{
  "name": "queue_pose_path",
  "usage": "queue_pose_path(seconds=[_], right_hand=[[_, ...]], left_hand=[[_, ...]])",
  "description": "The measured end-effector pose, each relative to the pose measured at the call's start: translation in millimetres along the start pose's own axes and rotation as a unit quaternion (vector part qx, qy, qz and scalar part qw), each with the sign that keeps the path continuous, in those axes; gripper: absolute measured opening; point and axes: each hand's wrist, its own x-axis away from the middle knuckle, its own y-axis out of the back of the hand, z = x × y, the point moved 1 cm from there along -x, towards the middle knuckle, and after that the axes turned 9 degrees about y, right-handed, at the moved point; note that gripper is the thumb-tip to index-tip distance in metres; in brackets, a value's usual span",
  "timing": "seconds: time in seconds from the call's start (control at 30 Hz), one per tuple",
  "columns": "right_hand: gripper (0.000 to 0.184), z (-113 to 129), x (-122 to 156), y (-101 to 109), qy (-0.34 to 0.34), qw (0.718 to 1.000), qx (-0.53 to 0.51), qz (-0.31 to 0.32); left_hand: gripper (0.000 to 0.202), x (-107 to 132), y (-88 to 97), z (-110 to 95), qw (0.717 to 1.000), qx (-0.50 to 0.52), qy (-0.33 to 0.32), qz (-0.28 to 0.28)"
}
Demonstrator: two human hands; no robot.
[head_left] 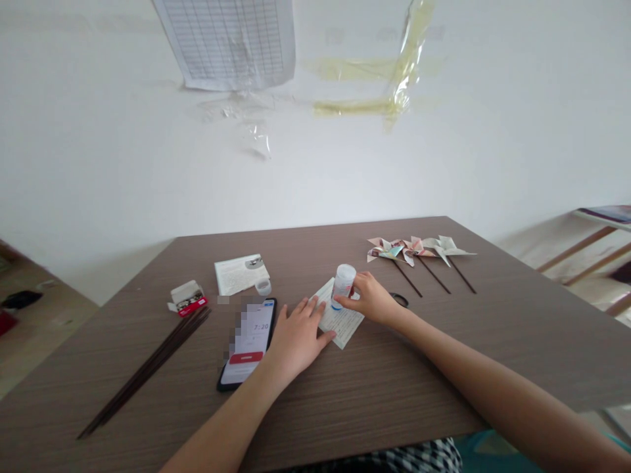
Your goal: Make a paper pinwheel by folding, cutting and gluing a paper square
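Observation:
A square piece of printed paper [345,327] lies turned at an angle on the table. My left hand [300,335] rests flat on its left side, fingers spread. Over the paper's upper part, my right hand [367,295] grips a small translucent white bottle [344,281] between thumb and fingers. The bottle stands almost upright, with a blue band at its lower end, on or just above the paper; whether it touches I cannot tell. Left of my left hand lies a phone [249,348] showing a timer-like screen.
Paper pinwheels [417,248] on dark sticks lie at the back right. A black ring [399,299] is beside my right wrist. To the left are a bundle of dark sticks [148,371], a small open box [188,299], a stack of paper squares [239,274] and a clear cap [263,287].

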Motion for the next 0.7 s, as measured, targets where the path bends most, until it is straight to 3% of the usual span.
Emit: queue_pose_path(seconds=[0.23,0.33,0.5,0.7], right_hand=[[0.028,1,-4,-1,0.023,0.999,0.021,0.04],[0.031,-6,-2,1,-0.011,0.999,-0.028,0.013],[0.051,-22,-1,4,-0.129,0.98,-0.147,-0.045],[0.064,-27,-4,11,-0.162,0.954,-0.227,-0.111]], left_hand=[[0.063,1,0.7,-1,1.0,-0.002,0.003,-0.003],[0.064,1,2.7,-2,1.0,0.002,0.003,0.0],[0.065,1,5.9,-3,1.0,0.007,0.004,0.008],[0.064,2,4.9,-3,1.0,0.008,0.011,0.005]])
